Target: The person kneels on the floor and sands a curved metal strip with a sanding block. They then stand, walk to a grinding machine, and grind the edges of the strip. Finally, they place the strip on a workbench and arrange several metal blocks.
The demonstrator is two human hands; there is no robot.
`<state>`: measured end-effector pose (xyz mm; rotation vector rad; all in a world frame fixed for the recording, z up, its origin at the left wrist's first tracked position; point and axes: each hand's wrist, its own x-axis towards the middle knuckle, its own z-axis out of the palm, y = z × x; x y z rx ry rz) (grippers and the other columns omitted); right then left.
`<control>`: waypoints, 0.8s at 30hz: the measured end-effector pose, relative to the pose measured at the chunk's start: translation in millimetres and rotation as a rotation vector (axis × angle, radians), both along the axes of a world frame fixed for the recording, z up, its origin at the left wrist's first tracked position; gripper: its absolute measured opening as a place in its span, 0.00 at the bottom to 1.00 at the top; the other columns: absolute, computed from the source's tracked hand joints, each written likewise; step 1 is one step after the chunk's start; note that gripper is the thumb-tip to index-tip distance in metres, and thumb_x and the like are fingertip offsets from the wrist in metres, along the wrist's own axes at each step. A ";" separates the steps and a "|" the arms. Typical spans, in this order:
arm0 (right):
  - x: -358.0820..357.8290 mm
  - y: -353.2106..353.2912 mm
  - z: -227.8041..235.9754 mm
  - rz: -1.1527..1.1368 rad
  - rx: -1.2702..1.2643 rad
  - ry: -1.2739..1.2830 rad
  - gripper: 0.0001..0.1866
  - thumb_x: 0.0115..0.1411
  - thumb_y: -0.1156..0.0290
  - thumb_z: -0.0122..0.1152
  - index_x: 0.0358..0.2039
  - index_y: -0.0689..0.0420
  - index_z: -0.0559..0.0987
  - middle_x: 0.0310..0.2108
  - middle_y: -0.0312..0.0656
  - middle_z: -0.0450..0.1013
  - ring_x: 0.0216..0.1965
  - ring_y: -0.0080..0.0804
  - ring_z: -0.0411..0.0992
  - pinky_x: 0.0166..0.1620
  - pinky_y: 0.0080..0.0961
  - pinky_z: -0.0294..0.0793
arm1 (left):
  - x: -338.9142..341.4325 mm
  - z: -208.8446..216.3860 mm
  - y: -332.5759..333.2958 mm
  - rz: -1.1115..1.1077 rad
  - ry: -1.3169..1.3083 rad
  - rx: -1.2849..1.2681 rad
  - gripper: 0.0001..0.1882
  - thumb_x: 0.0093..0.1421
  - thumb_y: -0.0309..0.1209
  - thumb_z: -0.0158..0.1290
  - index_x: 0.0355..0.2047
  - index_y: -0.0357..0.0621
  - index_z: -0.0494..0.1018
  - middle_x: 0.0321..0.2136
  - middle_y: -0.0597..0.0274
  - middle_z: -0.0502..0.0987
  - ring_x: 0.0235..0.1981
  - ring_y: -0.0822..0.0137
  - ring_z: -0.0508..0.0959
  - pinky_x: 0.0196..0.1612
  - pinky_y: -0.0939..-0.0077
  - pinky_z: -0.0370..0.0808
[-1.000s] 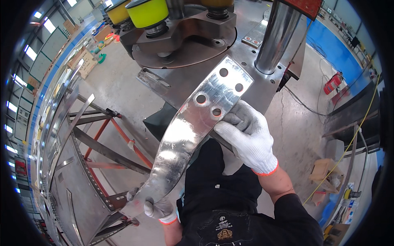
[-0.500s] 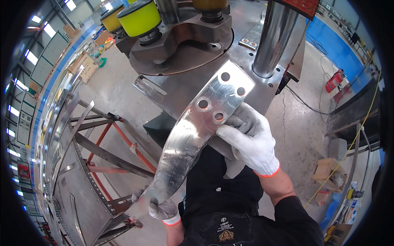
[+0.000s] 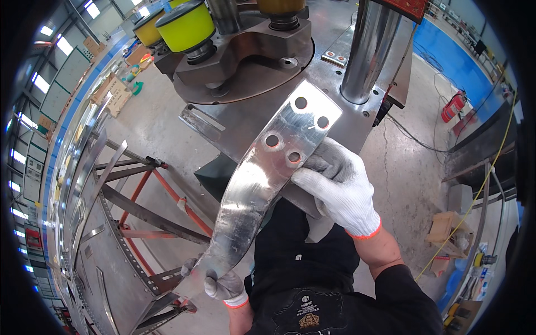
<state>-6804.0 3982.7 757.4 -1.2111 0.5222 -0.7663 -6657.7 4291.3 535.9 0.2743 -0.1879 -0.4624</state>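
Note:
Across the middle of the view lies a long, curved, polished metal blade [image 3: 245,184], tilted, with several round holes at its broad far end. My right hand [image 3: 340,187], in a white knitted glove with a grey palm and orange cuff, grips its right edge just below the holes. At the narrow near end, my left hand [image 3: 226,285] in a matching glove pinches the blade, thumb on top and fingers partly hidden beneath. Both hands hold it up in front of the flat steel machine bed [image 3: 234,134].
Beyond the blade stand a round machine table [image 3: 190,89], yellow-green rollers [image 3: 186,28] and a thick steel column [image 3: 368,53]. On the left is a metal frame with orange bars [image 3: 148,231]. To the right are a fire extinguisher [image 3: 453,106], cables and a wooden crate [image 3: 444,229].
The far end of the blade has shifted slightly left in the view, my right hand with it. Both hands keep their hold.

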 end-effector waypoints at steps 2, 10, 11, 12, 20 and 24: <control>0.8 -0.3 -3.8 -0.004 -0.010 -0.025 0.26 0.68 0.81 0.67 0.65 0.68 0.74 0.54 0.45 0.82 0.54 0.27 0.80 0.59 0.29 0.81 | 1.2 -4.3 2.7 -0.015 0.007 -0.016 0.40 0.63 0.22 0.64 0.74 0.48 0.62 0.71 0.52 0.70 0.75 0.55 0.66 0.81 0.46 0.56; 1.5 -0.1 -3.8 0.002 -0.006 -0.040 0.25 0.68 0.81 0.67 0.64 0.68 0.75 0.54 0.46 0.82 0.55 0.28 0.80 0.60 0.29 0.80 | -1.2 29.3 -26.0 -0.030 -0.257 -0.089 0.40 0.64 0.24 0.64 0.75 0.47 0.61 0.72 0.56 0.69 0.75 0.55 0.65 0.82 0.45 0.55; 1.7 0.2 -2.7 0.002 -0.005 -0.043 0.25 0.68 0.81 0.67 0.64 0.68 0.75 0.54 0.46 0.82 0.55 0.28 0.80 0.60 0.29 0.80 | -1.1 31.0 -27.9 -0.033 -0.269 -0.100 0.40 0.64 0.24 0.64 0.74 0.47 0.62 0.72 0.56 0.69 0.75 0.55 0.65 0.81 0.45 0.55; 1.7 -0.1 -3.1 0.008 -0.004 -0.044 0.24 0.68 0.81 0.67 0.64 0.68 0.75 0.54 0.46 0.82 0.55 0.28 0.80 0.60 0.29 0.80 | -0.7 32.7 -29.9 -0.037 -0.281 -0.111 0.39 0.64 0.23 0.64 0.74 0.48 0.62 0.72 0.57 0.69 0.74 0.55 0.66 0.81 0.45 0.55; 1.1 -0.1 -2.3 0.005 0.005 -0.039 0.24 0.68 0.80 0.67 0.63 0.67 0.75 0.54 0.45 0.82 0.53 0.26 0.80 0.59 0.28 0.80 | -5.3 34.7 -24.9 0.006 -0.111 -0.022 0.36 0.63 0.19 0.64 0.69 0.57 0.66 0.67 0.58 0.73 0.73 0.56 0.68 0.80 0.45 0.59; 2.3 0.2 -5.1 -0.002 -0.030 -0.052 0.23 0.68 0.79 0.68 0.62 0.67 0.76 0.53 0.44 0.83 0.53 0.25 0.80 0.59 0.27 0.80 | -0.5 30.0 -29.6 0.009 -0.227 -0.093 0.37 0.63 0.19 0.63 0.71 0.55 0.65 0.68 0.56 0.72 0.74 0.55 0.67 0.80 0.45 0.59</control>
